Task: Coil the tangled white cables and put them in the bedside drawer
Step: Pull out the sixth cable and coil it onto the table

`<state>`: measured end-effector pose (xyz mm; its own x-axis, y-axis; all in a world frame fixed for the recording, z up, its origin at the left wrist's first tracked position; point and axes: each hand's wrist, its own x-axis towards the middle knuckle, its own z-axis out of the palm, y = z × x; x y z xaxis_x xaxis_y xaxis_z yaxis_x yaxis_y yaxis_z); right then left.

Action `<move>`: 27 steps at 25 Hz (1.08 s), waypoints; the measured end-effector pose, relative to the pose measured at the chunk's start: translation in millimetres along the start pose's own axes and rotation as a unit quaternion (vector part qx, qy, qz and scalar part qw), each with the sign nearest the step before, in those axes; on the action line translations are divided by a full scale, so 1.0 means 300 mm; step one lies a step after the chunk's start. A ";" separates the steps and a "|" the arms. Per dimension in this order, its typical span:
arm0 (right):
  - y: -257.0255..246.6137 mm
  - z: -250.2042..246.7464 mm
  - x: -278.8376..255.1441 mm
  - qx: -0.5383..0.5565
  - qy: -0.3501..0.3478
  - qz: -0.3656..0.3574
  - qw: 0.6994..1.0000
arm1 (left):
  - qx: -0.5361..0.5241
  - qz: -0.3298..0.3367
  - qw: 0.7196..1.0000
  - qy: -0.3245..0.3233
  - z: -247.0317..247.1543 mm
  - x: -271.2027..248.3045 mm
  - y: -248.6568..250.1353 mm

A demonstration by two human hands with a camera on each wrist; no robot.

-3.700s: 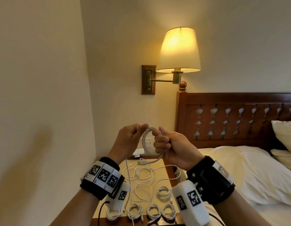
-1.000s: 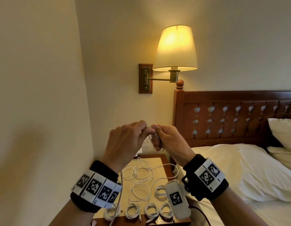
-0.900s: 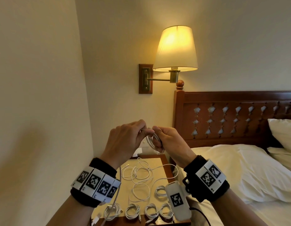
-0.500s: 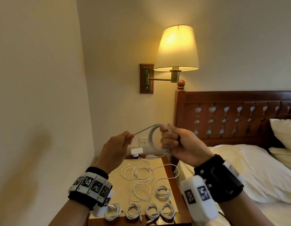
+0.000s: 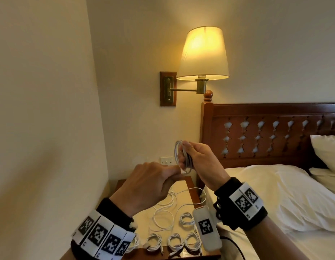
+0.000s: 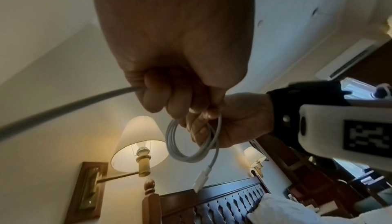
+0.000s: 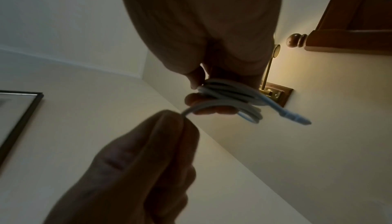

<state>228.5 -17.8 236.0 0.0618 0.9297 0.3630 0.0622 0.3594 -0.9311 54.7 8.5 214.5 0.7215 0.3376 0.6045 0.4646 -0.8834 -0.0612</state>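
Observation:
My right hand (image 5: 189,156) grips a coiled white cable (image 5: 177,156) above the bedside table (image 5: 191,186), its fingers curled through the loops (image 6: 176,145). One plug end (image 6: 200,180) of the coil hangs free. My left hand (image 5: 170,172) sits just below and left of the coil and pinches the cable's loose tail (image 7: 203,106), which runs from the coil to its fingertips. On the table lies a loose tangle of white cable (image 5: 163,212). Several small coiled cables (image 5: 174,243) are lined up along the front edge. No drawer is in view.
A lit wall lamp (image 5: 202,53) hangs above the hands. A wooden headboard (image 5: 266,132) and a bed with white sheets (image 5: 275,194) and a pillow (image 5: 328,152) fill the right side. A bare wall (image 5: 41,128) closes in the left, with a wall switch (image 5: 166,160) behind the table.
My left hand has come in from out at the left, closing up to the coil with the tail. My right hand has turned so the coil stands edge-on.

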 end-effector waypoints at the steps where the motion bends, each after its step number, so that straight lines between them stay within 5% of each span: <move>1: 0.004 0.008 -0.001 -0.031 0.003 -0.010 0.999 | 0.014 0.001 1.000 0.020 -0.011 0.012 0.002; 9: 0.027 0.021 -0.019 -0.072 -0.035 -0.010 0.997 | 0.101 -0.067 0.987 0.110 -0.027 0.069 -0.040; 12: 0.023 0.020 -0.016 -0.005 -0.048 0.038 0.998 | -0.045 -0.107 0.990 0.084 0.003 0.082 -0.075; 14: 0.019 0.014 -0.009 -0.009 -0.042 0.055 0.998 | -0.195 -0.132 0.969 0.072 0.038 0.080 -0.085; 17: 0.009 0.005 -0.002 -0.013 -0.057 0.076 0.995 | -0.283 -0.158 0.944 0.056 0.070 0.075 -0.092; 23: -0.008 0.008 0.040 0.017 0.000 0.102 0.995 | -0.498 -0.235 0.835 0.000 0.053 0.103 -0.070; 25: 0.003 0.012 0.056 0.014 0.013 0.103 0.994 | -0.492 -0.251 0.834 0.001 0.056 0.103 -0.058; 27: 0.023 0.021 0.064 0.028 0.001 0.098 0.995 | -0.430 -0.266 0.862 0.046 0.067 0.104 -0.046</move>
<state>223.8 3.0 236.4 0.0696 0.9822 0.1747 -0.0072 0.1756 -0.9844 81.1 37.8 218.2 0.4614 0.7765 0.4292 0.1360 -0.5400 0.8306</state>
